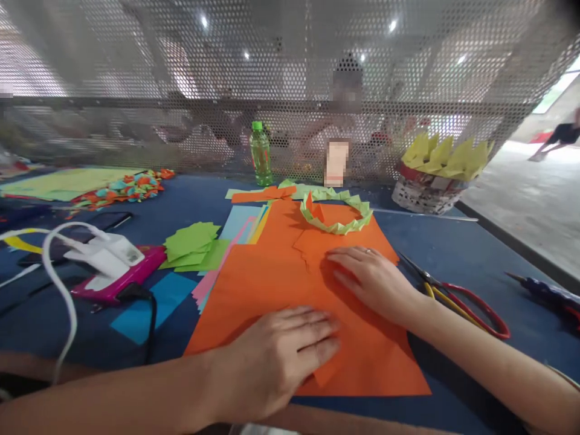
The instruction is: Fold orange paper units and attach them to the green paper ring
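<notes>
A large orange paper sheet (272, 284) lies on the blue table in front of me, with a fold near its lower middle. My left hand (281, 356) rests flat on the sheet's near part, fingers stretched over the folded flap. My right hand (371, 281) lies flat on the sheet a little farther away, fingers extended to the left, a ring on one finger. A green folded-paper ring (338, 214) with a small orange piece inside sits at the sheet's far end.
Red-handled scissors (457, 299) lie right of the sheet. Green paper squares (193, 244), a pink device with a white charger (113, 263) and cables sit left. A green bottle (261, 154), a basket of yellow papers (435, 175) and a mesh screen stand behind.
</notes>
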{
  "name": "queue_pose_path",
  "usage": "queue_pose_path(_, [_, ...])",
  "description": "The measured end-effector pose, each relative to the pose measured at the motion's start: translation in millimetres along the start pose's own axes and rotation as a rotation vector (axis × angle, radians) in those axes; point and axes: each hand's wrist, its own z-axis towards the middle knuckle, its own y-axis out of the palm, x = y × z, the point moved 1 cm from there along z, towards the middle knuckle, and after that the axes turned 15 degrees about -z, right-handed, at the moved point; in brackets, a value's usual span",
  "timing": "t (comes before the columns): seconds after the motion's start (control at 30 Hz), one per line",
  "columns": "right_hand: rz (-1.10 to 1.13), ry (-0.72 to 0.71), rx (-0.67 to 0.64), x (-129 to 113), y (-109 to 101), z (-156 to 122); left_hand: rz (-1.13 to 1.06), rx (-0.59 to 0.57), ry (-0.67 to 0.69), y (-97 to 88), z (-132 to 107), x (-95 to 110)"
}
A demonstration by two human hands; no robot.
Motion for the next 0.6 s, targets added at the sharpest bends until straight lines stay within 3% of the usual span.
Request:
queue_pose_path(0.23, [0.122, -0.049, 0.153, -16, -18, -16, 0.076, 0.213, 0.076, 0.7, -3, 6])
queue_pose_path(0.4, [0.258, -0.033, 0.156, -22, -27, -24, 0.028, 0.269, -0.079, -4.2, 9, -1])
queue_pose_path(0.6, [0.381, -0.151, -0.019, -36, -39, -32, 0.056, 0.358, -0.093, 1.2, 4, -1])
